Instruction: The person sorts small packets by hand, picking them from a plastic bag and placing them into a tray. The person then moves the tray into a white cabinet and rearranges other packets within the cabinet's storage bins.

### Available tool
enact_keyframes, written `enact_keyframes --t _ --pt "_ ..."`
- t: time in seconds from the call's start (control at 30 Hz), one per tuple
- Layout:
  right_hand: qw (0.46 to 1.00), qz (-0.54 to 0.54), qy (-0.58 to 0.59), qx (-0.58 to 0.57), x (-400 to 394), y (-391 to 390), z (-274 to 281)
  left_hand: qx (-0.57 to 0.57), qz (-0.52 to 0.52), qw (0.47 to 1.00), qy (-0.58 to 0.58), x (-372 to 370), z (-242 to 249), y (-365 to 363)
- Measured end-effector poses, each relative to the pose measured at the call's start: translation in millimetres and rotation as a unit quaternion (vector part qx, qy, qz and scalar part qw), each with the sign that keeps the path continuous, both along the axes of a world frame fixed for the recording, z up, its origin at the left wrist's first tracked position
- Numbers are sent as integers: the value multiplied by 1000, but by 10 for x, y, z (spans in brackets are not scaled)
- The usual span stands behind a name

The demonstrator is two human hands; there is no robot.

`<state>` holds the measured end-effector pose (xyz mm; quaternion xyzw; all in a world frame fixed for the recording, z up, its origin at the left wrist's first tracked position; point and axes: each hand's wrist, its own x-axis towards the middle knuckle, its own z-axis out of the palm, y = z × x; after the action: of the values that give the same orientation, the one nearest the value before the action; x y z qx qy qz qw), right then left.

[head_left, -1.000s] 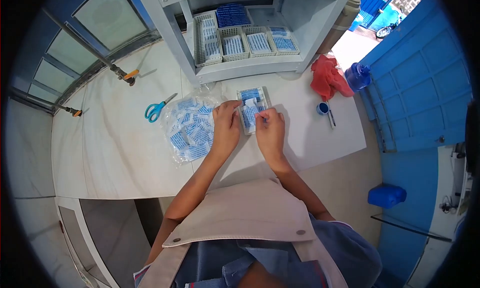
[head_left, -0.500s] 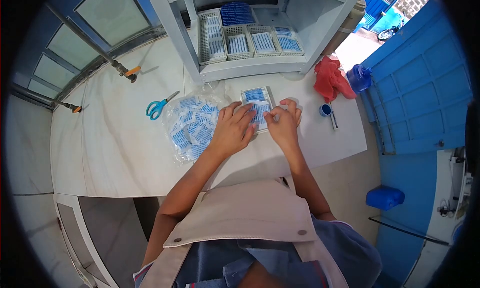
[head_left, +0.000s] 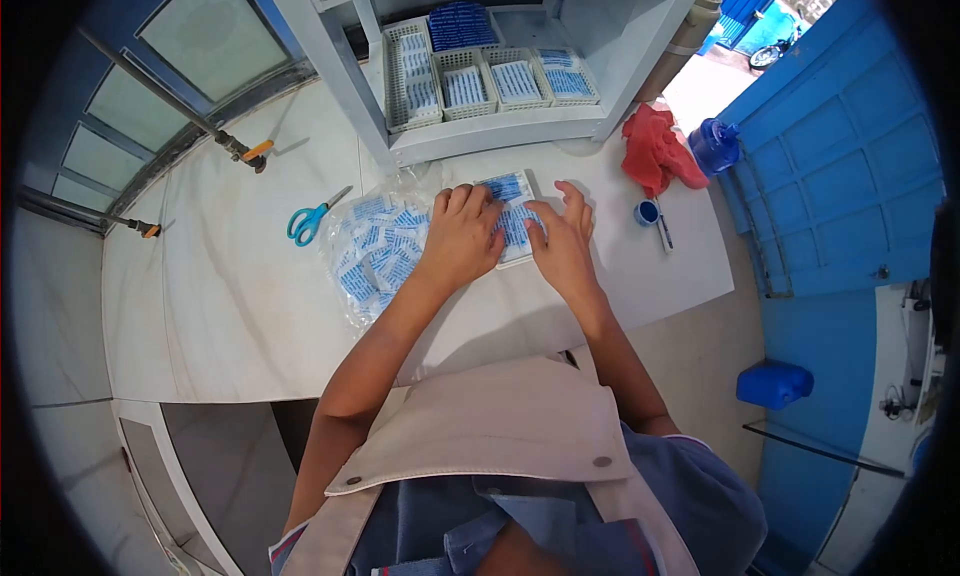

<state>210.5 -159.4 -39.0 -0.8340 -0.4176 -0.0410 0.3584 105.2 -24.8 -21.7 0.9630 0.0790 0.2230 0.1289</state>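
Observation:
A small white tray (head_left: 517, 262) lies on the table with blue-printed white packets (head_left: 512, 189) in it. At its left side my left hand (head_left: 462, 238) is closed, with bent fingers against the edge and the thumb near the front left corner. My right hand (head_left: 566, 246) is open over the tray's right edge, thumb and index finger apart near the packets. Left of my left hand sits a clear plastic bag (head_left: 375, 261) full of loose packets of the same kind. Scissors with turquoise handles (head_left: 308, 222) rest beside the bag.
A grey shelf unit (head_left: 500, 136) at the back holds several white baskets (head_left: 465, 88) of packets. To the right are a red cloth (head_left: 655, 156), a small blue-topped container (head_left: 646, 213), a pen (head_left: 665, 238) and a blue bottle (head_left: 714, 146). Two orange-handled taps (head_left: 256, 152) jut in from the left.
My left hand has drawn back from over the packets to the tray's left side. My right thumb and index finger have spread apart. The whole view has shifted slightly.

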Motion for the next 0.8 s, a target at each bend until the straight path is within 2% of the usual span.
enact_keyframes --t 0.13,0.23,0.3,0.43,0.57,0.63,0.67,0.73,0.77,0.8 --pt "1000 25 4 -16 -52 -58 -24 10 9 1000 -13 -68 -1 -88" --pt "999 3 -31 11 -78 -67 14 8 23 1000 -7 -113 -44 -177" --pt "993 110 -26 -20 -44 -66 20 10 23 1000 16 -132 -59 -222" --pt "982 169 -49 -62 -64 -110 173 49 3 998 36 -151 -81 -266" --pt "968 213 -85 -104 -108 -241 265 27 18 999 18 -256 33 -282" --pt "960 234 -100 -114 -86 -254 211 -5 78 996 -41 -403 153 -221" --pt "960 233 -105 -112 -58 -244 185 -1 87 996 -38 -507 129 -125" --pt "958 245 -103 -105 -52 -198 119 -94 190 977 -36 -829 54 133" --pt "959 239 -109 -103 -41 -169 93 -91 200 975 -32 -1010 60 271" --pt "961 231 -115 -103 -34 -140 77 -83 230 969 45 -1183 76 397"
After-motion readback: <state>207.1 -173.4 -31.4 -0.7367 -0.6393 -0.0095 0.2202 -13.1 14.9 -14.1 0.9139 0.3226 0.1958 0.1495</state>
